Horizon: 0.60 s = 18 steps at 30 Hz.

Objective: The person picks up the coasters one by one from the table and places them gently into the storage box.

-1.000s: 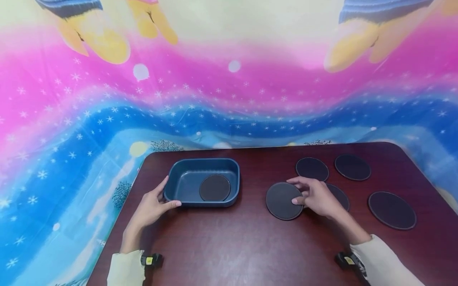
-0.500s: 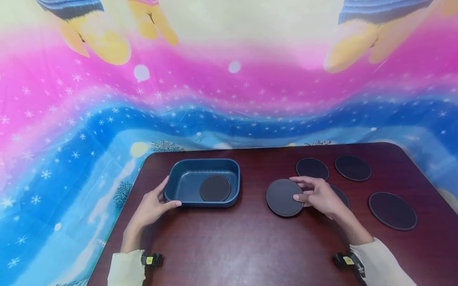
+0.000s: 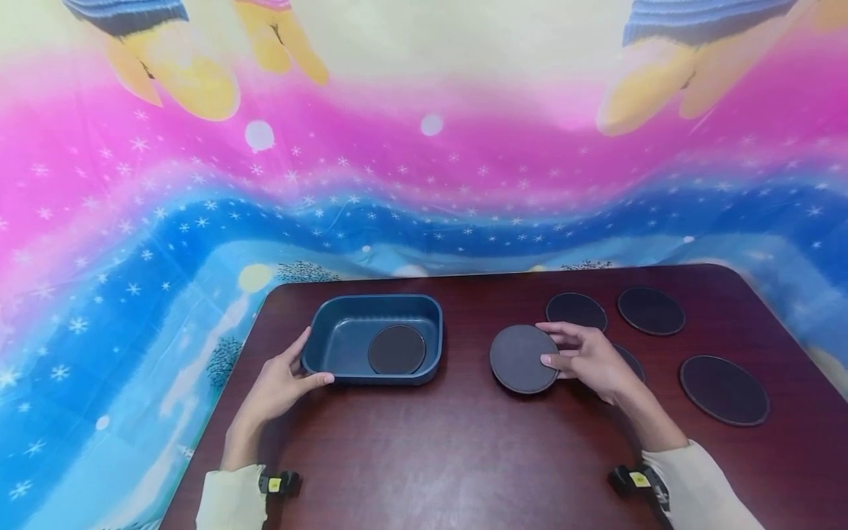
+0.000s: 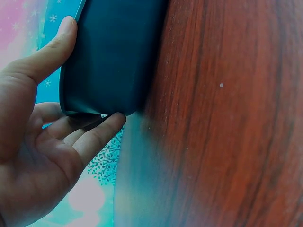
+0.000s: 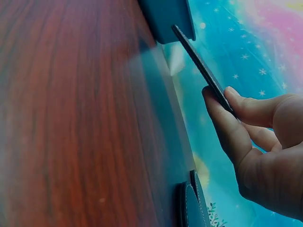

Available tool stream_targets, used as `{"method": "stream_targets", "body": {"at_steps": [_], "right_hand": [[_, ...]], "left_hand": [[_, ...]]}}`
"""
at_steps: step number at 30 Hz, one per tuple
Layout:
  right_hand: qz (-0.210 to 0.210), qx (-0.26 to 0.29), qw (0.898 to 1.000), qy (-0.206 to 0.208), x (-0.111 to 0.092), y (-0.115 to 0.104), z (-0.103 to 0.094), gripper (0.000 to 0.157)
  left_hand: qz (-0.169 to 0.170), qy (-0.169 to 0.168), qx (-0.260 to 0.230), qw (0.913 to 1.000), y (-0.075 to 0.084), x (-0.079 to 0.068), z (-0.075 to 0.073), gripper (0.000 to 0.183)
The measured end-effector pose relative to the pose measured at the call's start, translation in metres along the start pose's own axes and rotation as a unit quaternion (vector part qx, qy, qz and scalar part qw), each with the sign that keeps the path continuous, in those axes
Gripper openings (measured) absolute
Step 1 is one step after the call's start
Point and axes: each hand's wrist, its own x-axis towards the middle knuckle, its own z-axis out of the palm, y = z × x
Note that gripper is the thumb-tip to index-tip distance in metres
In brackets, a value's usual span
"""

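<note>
A dark round coaster (image 3: 523, 358) with a stitched edge is pinched at its right side by my right hand (image 3: 586, 361), thumb on top and fingers beneath. In the right wrist view the coaster (image 5: 201, 68) is edge-on, tilted and held above the table. My left hand (image 3: 274, 383) grips the left end of a dark blue rectangular container (image 3: 391, 379), its thumb at the front corner. The left wrist view shows the thumb on the container's wall (image 4: 109, 52) and the fingers around its corner. Inside the container, toward its right, lies another coaster (image 3: 397, 350).
More coasters lie on the right of the reddish-brown table (image 3: 430, 456): one at the back (image 3: 576, 312), a coaster beside it (image 3: 651, 311) and a coaster nearer the right edge (image 3: 724, 390). Another coaster (image 3: 631, 359) is partly hidden behind my right hand. A printed cloth (image 3: 424, 184) hangs behind.
My right hand has lifted the coaster slightly up and away from me, tilting it a little. My left hand and the container have stayed in place.
</note>
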Motion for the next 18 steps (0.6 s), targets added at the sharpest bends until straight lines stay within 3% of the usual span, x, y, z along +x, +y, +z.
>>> {"method": "stream_targets", "body": {"at_steps": [18], "right_hand": [[0.001, 0.039, 0.999, 0.003, 0.0068, -0.0083, 0.0036, 0.069]], "left_hand": [[0.002, -0.001, -0.005, 1.0, -0.0013, 0.0003, -0.0001, 0.109]]}}
